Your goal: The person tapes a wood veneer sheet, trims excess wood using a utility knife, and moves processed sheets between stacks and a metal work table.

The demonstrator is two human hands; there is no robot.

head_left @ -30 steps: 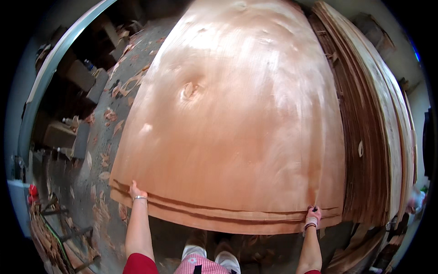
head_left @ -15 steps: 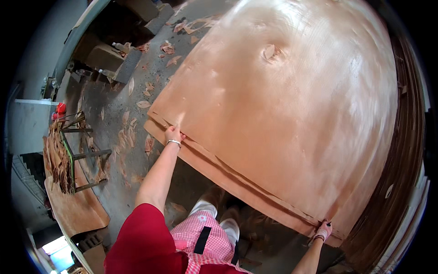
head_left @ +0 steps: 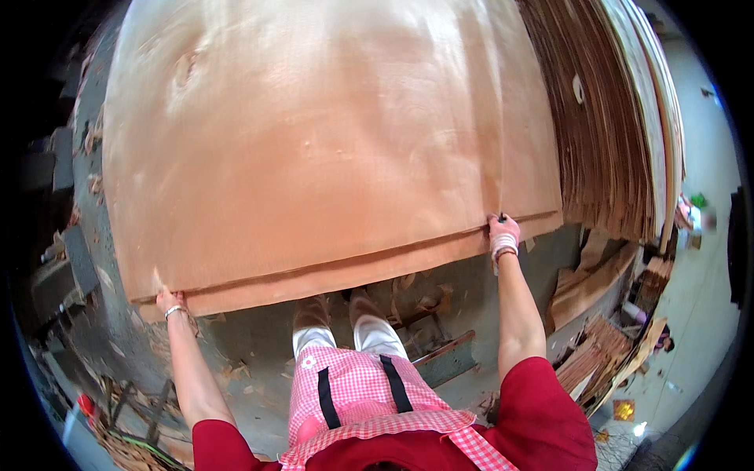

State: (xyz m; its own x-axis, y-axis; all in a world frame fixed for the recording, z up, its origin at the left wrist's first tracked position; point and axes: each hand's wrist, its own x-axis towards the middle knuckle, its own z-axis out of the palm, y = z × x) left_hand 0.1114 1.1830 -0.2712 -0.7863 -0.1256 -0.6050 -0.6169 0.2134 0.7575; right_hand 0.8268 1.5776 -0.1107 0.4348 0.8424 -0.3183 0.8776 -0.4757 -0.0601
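From where I stand: broad tan upper sheet point(head_left: 330, 157) ahead of the person, edge of a lower sheet point(head_left: 236, 300) showing nearer. Left hand point(head_left: 170, 301) pinches upper sheet's near edge by its left corner; right hand point(head_left: 504, 233) pinches it toward the right. Brown stack point(head_left: 601, 118) just right.

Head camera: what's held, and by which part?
The top wood sheet by its near edge: left hand near the left corner, right hand, with something small and dark, toward the right end.
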